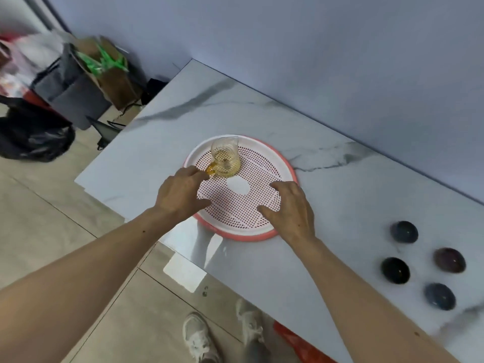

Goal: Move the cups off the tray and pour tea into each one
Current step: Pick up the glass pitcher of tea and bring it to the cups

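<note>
1. Your left hand point(180, 192) is loosely open, fingers reaching forward; the fingertips are at or just short of the amber handle point(211, 170) of the glass pitcher point(225, 160). Whether they touch it yet cannot be told, and nothing is gripped.
2. Your right hand point(289, 206) is spread flat, palm down, over the near right part of the perforated tray point(262, 235). It holds nothing.
3. The pitcher stands upright on the tray, just ahead of your left fingertips, with a shallow layer of pale tea at the bottom.
4. The four dark cups point(404, 232) point(449, 260) point(395, 270) point(440, 296) sit on the bench point(340, 179), well off to the right of your right hand and clear of the tray, so that step looks finished; pouring is what remains.
5. Expect the pitcher to be light given how little it holds, but rigid, smooth and breakable. Thin glass can slip in bare fingers.
6. Take it by the handle: hook your fingers through or round the loop, with the thumb on top. Avoid the body, which may be warm.
7. The cups look small, glazed and probably easy to nudge. They lie far from the pitcher, so carry it level across, and tilt slowly over each rim.
</note>
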A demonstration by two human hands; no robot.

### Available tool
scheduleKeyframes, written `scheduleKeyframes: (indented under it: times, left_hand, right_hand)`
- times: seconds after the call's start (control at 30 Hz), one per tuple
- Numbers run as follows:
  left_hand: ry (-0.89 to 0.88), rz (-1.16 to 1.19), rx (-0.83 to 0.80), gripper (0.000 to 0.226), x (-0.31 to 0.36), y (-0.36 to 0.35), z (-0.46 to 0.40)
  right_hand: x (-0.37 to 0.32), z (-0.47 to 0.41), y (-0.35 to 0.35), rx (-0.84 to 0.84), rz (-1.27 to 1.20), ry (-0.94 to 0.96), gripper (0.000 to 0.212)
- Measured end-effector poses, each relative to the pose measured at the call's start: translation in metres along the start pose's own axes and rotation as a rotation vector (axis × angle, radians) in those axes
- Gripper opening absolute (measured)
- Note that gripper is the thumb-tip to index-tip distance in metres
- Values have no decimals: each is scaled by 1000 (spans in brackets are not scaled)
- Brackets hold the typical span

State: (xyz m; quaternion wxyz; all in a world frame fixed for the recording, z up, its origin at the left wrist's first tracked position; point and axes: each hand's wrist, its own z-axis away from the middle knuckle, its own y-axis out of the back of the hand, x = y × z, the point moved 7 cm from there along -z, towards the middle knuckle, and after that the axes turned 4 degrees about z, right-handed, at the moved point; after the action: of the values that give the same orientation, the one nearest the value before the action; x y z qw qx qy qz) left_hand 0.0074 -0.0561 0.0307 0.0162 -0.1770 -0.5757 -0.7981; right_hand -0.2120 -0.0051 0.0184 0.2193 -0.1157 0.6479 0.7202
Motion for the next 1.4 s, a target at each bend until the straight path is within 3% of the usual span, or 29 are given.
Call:
scheduleKeyframes:
  times: [0.43,0.8,1.07,1.4]
  left_hand:
    - [-53,-51,-85,56,-77,-4,-66]
    - [-318,-210,-201,51,-109,-12,-109]
    - [-379,-234,-224,51,-104,-21,-114]
    - [-457,-315,-247,50,-74,-26,-101]
  right_hand:
    - [-70,-69,-87,-41,2,-83,46]
    - [-91,-85,-146,52,-280,-534,46]
    - [-92,-75,-177,30,-1039,-690,20]
    - [-64,-42,-152,58,-852,-541,26]
